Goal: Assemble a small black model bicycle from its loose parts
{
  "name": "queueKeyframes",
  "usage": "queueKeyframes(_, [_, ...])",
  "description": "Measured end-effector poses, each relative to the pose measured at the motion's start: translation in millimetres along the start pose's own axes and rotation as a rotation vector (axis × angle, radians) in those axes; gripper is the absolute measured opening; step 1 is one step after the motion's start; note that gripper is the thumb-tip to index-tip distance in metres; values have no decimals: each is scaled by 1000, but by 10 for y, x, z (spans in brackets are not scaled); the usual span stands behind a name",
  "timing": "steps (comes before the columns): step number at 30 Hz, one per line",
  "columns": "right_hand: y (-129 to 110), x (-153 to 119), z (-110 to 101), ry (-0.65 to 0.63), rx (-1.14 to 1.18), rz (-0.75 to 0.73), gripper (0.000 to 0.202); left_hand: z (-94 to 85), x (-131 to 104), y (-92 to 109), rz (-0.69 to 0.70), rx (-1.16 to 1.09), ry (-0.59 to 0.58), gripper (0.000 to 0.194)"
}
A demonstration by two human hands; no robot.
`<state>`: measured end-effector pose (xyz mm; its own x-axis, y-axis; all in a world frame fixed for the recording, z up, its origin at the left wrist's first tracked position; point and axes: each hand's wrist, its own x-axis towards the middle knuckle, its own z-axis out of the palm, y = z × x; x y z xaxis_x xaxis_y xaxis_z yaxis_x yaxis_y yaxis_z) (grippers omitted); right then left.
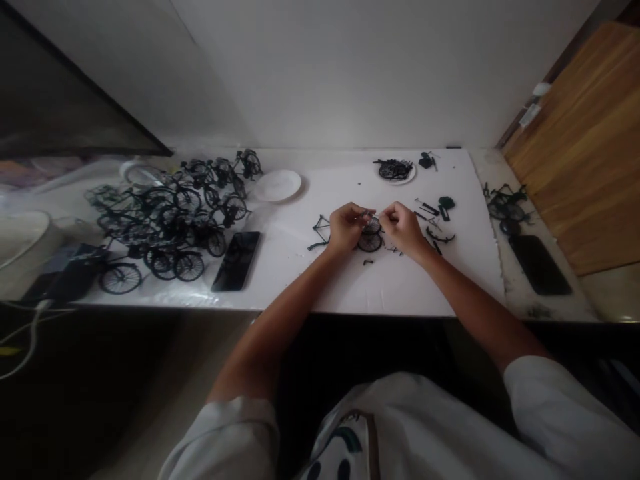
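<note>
My left hand (pixel 349 225) and my right hand (pixel 399 225) are close together over the white board (pixel 340 290). The fingers of each are pinched, and whatever is between them is too small to make out. Two small black spoked wheels (pixel 370 243) lie between and just below the hands. Left of my left hand is a thin black miniature bicycle frame (pixel 321 230), partly hidden by that hand. A tiny dark part (pixel 368 262) lies nearer the board's front. Several loose black parts, among them a curved piece (pixel 440 237), are spread right of my right hand.
Many assembled miniature bicycles (pixel 170 220) crowd the left side, beside a black phone (pixel 236 261). A white plate (pixel 277 185) stands near them. Farther back, another plate holds black wheels (pixel 395 170). At the right edge are more parts (pixel 507 200) and a dark phone (pixel 541 265).
</note>
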<state>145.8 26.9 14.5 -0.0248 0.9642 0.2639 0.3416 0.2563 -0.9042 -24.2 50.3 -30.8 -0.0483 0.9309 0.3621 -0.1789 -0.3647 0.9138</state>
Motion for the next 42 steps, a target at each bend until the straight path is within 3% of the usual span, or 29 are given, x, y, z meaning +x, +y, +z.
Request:
queueKeyframes(5, [-15, -29, -9, -68, -102, -226, 21, -38, 26, 56, 14, -7, -10, 22])
queueKeyframes(12, [84, 0, 28, -14, -153, -384, 14, -53, 66, -59, -28, -85, 49, 42])
queueKeyframes(17, [67, -8, 45, 38, -128, -319, 22, -54, 38, -23, -150, -105, -4, 55])
queueKeyframes(24, [21, -36, 33, -7, -87, -250, 30, -106, 44, 182, -331, -183, -98, 55])
queueKeyframes(26, [4, -50, 34, -54, -59, -251, 32, -112, 50, 212, -344, -201, -110, 53])
queueKeyframes(30, [-11, -63, 37, -131, -43, -305, 60, -117, 56, 274, -347, -229, -163, 50])
queueKeyframes(42, [10, -15, -5, -190, -15, -261, 54, -211, 105, 273, -379, -258, -294, 49])
